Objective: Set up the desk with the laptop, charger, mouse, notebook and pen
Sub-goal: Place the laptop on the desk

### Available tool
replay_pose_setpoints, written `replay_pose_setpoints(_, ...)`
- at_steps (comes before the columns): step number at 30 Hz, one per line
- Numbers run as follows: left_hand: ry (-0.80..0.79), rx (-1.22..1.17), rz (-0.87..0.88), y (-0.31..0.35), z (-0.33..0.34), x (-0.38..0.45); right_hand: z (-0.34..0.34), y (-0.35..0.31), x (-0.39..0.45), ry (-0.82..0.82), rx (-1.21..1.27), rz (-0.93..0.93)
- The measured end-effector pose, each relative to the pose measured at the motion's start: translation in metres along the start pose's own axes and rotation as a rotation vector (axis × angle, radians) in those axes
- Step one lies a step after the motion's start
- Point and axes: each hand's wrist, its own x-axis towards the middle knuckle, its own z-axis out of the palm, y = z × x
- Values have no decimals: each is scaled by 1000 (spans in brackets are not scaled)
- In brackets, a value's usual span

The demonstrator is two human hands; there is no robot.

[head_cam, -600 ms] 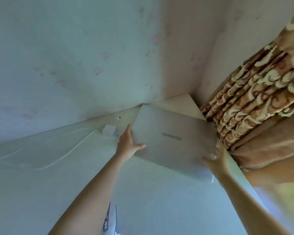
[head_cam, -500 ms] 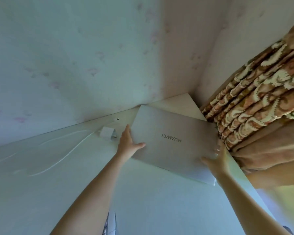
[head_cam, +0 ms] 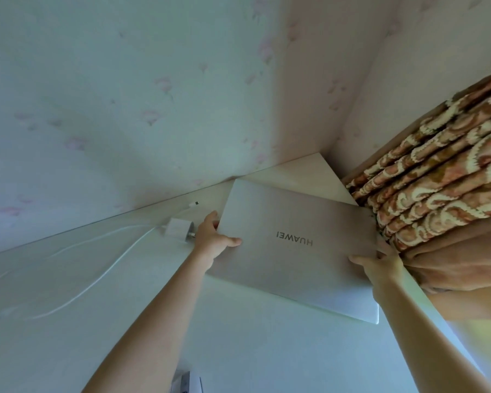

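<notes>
A closed silver laptop (head_cam: 295,245) with a HUAWEI logo lies at the far right corner of the white desk (head_cam: 97,321). My left hand (head_cam: 214,239) grips its left edge, thumb on the lid. My right hand (head_cam: 380,263) holds its right edge near the curtain. A white charger block (head_cam: 178,228) sits just left of my left hand, its white cable (head_cam: 97,275) trailing left across the desk and its plug end (head_cam: 194,204) lying near the wall. No mouse or pen shows.
Floral wallpapered walls (head_cam: 153,109) meet at the desk's far corner. A brown patterned curtain (head_cam: 437,199) hangs against the desk's right edge. A white-and-blue object (head_cam: 189,382) peeks in at the bottom edge.
The laptop has hardly shifted, staying in both hands near the corner. The view tipped slightly, so the charger and cable now sit a little closer to my left hand.
</notes>
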Motion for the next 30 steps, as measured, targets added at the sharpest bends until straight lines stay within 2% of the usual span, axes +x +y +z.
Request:
replay_pose_setpoints(6, -81, 3, 77, -3, -15, -10, 1, -7, -10, 18, 22, 29)
replay_pose_setpoints(14, -81, -1, 58, -4, -37, -22, 0, -5, -29, -43, 119, 65)
replay_pose_setpoints(22, 0, -83, 52, -6, -73, -65, -5, -20, -73, -98, 122, -46)
replay_pose_setpoints(30, 101, -158, 38, -37, -141, -142, -1, -25, -147, -281, 138, -91)
